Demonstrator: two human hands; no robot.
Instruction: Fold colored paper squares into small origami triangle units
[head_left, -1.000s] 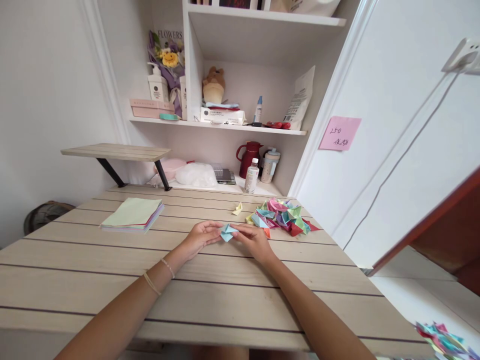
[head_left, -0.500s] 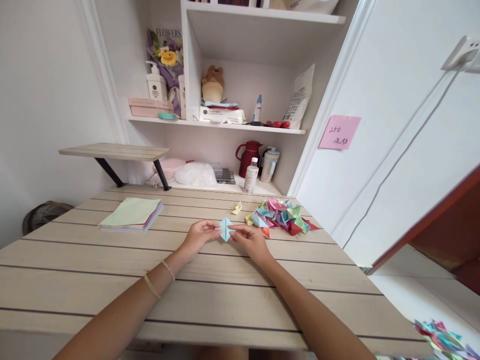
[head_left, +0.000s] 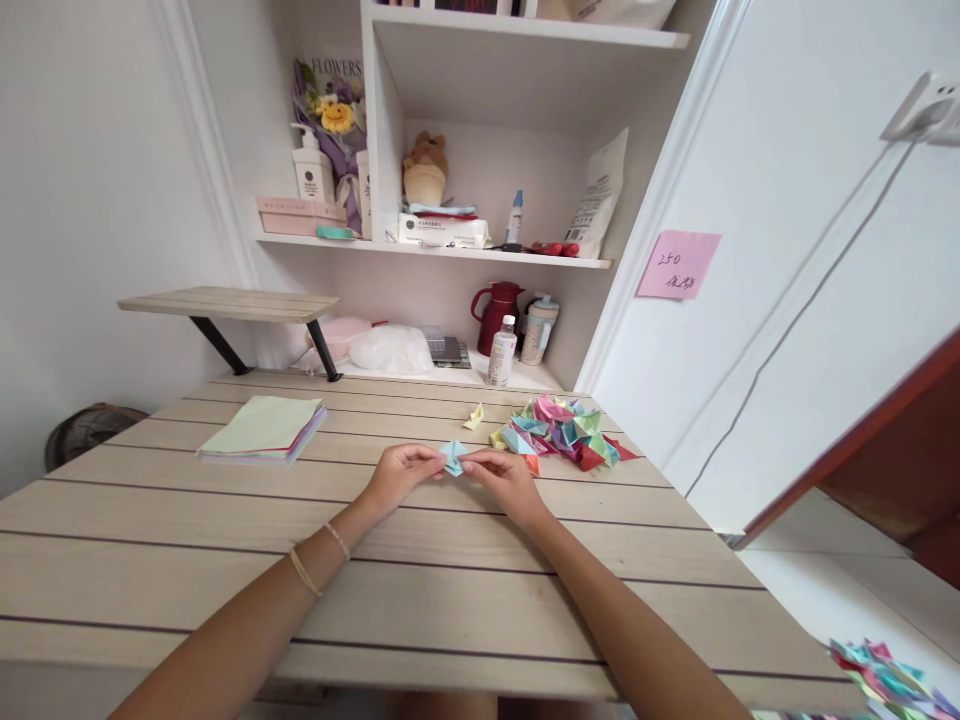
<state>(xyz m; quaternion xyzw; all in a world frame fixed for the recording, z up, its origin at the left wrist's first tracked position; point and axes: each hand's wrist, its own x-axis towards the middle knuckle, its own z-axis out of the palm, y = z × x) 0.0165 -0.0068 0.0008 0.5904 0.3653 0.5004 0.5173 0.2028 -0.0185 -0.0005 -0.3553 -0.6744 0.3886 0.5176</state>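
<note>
Left grip (head_left: 397,478): narrow; fingertips pinch one side of the blue paper (head_left: 453,458).
Right grip (head_left: 510,484): narrow; fingertips pinch the opposite side.
Folding: apply light, even pressure from both sides; align edges before creasing; excess pull may skew or tear the folds.
Blue paper: between both grips, touching each; contact with the surface (head_left: 450,610) cannot be confirmed.
Yellow piece (head_left: 474,417): beyond the grips.
Folded pile (head_left: 562,432): beyond and right of the right grip.
</note>
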